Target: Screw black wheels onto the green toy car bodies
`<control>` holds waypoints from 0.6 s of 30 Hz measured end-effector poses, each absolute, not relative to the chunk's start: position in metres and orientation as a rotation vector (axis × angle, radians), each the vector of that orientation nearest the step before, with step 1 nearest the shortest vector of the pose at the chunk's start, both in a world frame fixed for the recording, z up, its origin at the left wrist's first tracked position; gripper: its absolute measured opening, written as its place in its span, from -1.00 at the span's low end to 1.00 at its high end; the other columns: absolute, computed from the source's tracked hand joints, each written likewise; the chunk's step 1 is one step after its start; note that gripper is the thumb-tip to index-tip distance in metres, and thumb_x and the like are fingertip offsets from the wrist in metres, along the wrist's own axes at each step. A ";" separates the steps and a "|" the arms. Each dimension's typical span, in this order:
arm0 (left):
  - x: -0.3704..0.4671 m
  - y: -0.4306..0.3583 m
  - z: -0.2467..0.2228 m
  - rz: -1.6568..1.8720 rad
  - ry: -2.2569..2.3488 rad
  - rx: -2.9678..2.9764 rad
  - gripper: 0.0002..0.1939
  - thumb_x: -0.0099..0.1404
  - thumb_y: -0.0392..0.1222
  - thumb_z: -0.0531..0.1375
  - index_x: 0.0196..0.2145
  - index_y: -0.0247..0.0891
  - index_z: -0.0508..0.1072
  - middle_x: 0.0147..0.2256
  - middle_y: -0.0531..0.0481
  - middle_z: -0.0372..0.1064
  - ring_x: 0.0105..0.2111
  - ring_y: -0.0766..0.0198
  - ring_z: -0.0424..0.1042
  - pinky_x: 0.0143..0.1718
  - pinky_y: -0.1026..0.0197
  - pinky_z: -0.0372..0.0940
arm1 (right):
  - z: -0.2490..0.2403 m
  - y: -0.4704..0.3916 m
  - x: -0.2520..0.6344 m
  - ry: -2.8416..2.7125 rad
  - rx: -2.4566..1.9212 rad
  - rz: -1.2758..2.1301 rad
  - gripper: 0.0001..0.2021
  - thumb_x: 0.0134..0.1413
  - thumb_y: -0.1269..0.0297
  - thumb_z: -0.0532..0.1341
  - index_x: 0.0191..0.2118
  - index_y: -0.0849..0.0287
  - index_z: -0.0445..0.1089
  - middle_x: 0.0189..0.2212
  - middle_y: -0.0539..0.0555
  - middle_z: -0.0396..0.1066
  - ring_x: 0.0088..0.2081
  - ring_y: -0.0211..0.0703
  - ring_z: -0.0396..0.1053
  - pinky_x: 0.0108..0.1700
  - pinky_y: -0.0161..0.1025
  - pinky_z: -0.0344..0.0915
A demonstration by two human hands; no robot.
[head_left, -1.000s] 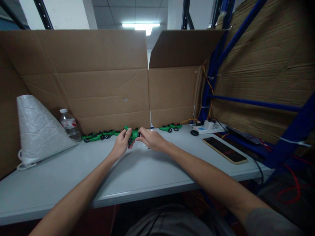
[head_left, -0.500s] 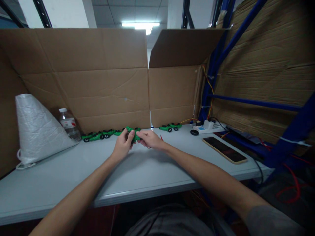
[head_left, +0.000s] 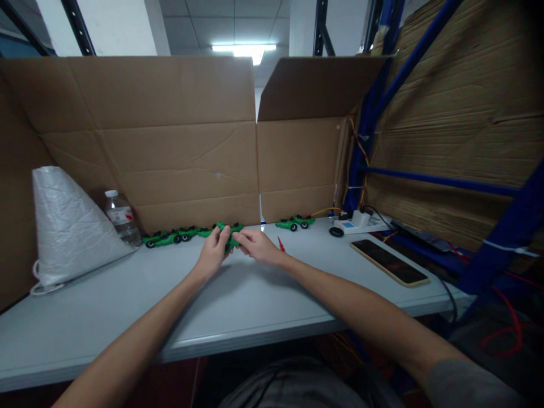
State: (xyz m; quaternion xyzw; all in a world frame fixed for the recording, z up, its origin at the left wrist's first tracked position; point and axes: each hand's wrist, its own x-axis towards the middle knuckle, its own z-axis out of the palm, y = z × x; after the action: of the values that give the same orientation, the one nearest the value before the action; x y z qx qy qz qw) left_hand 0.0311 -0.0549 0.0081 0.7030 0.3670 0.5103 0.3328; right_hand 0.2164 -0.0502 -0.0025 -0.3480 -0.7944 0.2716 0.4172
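My left hand [head_left: 212, 250] is closed around a green toy car [head_left: 232, 242], held just above the table, with the thumb pressed on top. My right hand [head_left: 258, 247] pinches at the car's right side; what lies between those fingertips is hidden. Behind my left hand, a row of green toy cars [head_left: 170, 237] with black wheels stands along the cardboard. Two more green cars [head_left: 293, 223] are to the right, beyond my right hand. A small red pointed thing [head_left: 281, 244] lies beside my right wrist.
On the left stand a silvery bag [head_left: 72, 232] and a water bottle [head_left: 121, 218]. To the right are a phone [head_left: 389, 262], a white power strip [head_left: 357, 225] and a black ring-shaped thing [head_left: 336, 232]. Cardboard [head_left: 178, 153] walls the white table [head_left: 127, 306]; blue rack posts [head_left: 361, 147] rise at right.
Both hands stay on the green toy car, with a slight shift of the right fingers. A small dark round part seen under my right hand is out of sight. More of the red thing shows.
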 end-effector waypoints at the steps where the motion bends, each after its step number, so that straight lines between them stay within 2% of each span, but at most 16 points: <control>1: 0.029 -0.056 0.008 1.372 0.980 1.917 -0.52 0.39 0.32 0.16 -0.30 -0.20 0.32 -0.55 0.11 0.31 -0.58 0.34 0.26 -0.57 0.33 0.13 | -0.003 -0.049 0.214 -1.975 -0.871 0.886 -0.38 0.45 -0.24 -0.15 -0.32 0.17 0.35 -0.53 -0.03 0.23 -0.54 -0.25 0.13 -0.46 -0.31 0.13; 3: 0.027 -0.056 0.008 1.395 1.014 2.047 -0.55 0.36 0.27 0.22 -0.31 -0.20 0.33 -0.53 0.10 0.33 -0.53 0.32 0.29 -0.50 0.32 0.17 | -0.004 -0.048 0.211 -1.965 -0.865 1.137 -0.33 0.46 -0.23 -0.22 -0.28 0.20 0.37 -0.55 -0.04 0.22 -0.59 -0.29 0.05 -0.53 -0.32 0.08; 4: 0.026 -0.055 0.008 1.394 1.021 2.054 -0.55 0.36 0.27 0.22 -0.31 -0.20 0.33 -0.53 0.10 0.33 -0.54 0.32 0.29 -0.50 0.32 0.16 | -0.004 -0.049 0.211 -1.956 -0.875 1.119 -0.37 0.47 -0.22 -0.19 -0.25 0.20 0.37 -0.53 -0.03 0.24 -0.59 -0.29 0.06 -0.52 -0.33 0.09; 6: 0.027 -0.053 0.008 1.375 1.004 1.932 -0.52 0.37 0.32 0.18 -0.29 -0.20 0.32 -0.53 0.11 0.30 -0.56 0.33 0.28 -0.55 0.32 0.13 | -0.003 -0.052 0.215 -1.956 -0.900 0.821 -0.53 0.46 -0.15 -0.02 -0.18 0.17 0.36 -0.44 0.00 0.35 -0.50 -0.26 0.21 -0.43 -0.33 0.19; 8: 0.029 -0.049 0.007 1.272 0.982 1.782 -0.45 0.37 0.39 0.11 -0.30 -0.21 0.34 -0.57 0.11 0.26 -0.63 0.34 0.22 -0.63 0.32 0.07 | -0.001 -0.056 0.219 -2.031 -0.870 0.419 -0.71 0.38 -0.01 0.20 -0.07 0.13 0.34 -0.26 0.07 0.44 -0.29 -0.16 0.36 -0.22 -0.26 0.30; 11: 0.030 -0.046 0.006 1.096 0.921 1.641 -0.36 0.37 0.45 0.02 -0.40 -0.23 0.34 -0.60 0.10 0.22 -0.70 0.38 0.10 -0.69 0.31 -0.03 | 0.000 -0.058 0.222 -2.159 -0.810 0.154 -0.76 0.32 0.10 0.30 -0.07 0.13 0.34 -0.14 0.17 0.45 -0.10 -0.03 0.41 -0.05 -0.15 0.31; 14: 0.028 -0.049 0.007 1.113 0.926 1.649 -0.37 0.37 0.45 0.01 -0.41 -0.22 0.32 -0.60 0.10 0.21 -0.69 0.38 0.09 -0.68 0.31 -0.04 | -0.002 -0.055 0.215 -2.045 -0.844 0.412 -0.68 0.31 -0.05 0.27 -0.21 0.14 0.35 -0.32 0.10 0.45 -0.28 -0.11 0.39 -0.20 -0.21 0.31; 16: 0.026 -0.053 0.007 1.275 0.981 1.784 -0.44 0.37 0.40 0.09 -0.36 -0.21 0.33 -0.57 0.11 0.24 -0.63 0.35 0.19 -0.63 0.31 0.05 | -0.003 -0.052 0.209 -1.852 -0.881 0.833 -0.55 0.38 -0.16 0.11 -0.31 0.15 0.33 -0.49 0.02 0.37 -0.50 -0.23 0.26 -0.39 -0.28 0.23; 18: 0.025 -0.056 0.008 1.415 1.025 1.956 -0.51 0.34 0.33 0.20 -0.30 -0.20 0.35 -0.52 0.10 0.30 -0.53 0.32 0.28 -0.53 0.32 0.16 | -0.004 -0.050 0.204 -1.736 -0.858 1.187 -0.47 0.42 -0.20 -0.01 -0.34 0.17 0.32 -0.54 0.00 0.34 -0.58 -0.28 0.17 -0.47 -0.30 0.18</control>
State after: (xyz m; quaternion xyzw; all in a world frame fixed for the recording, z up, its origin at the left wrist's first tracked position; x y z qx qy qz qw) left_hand 0.0253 -0.0557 0.0082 0.7210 0.3777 0.5213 0.2565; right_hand 0.2043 -0.0497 -0.0042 -0.3426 -0.6931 0.4739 0.4214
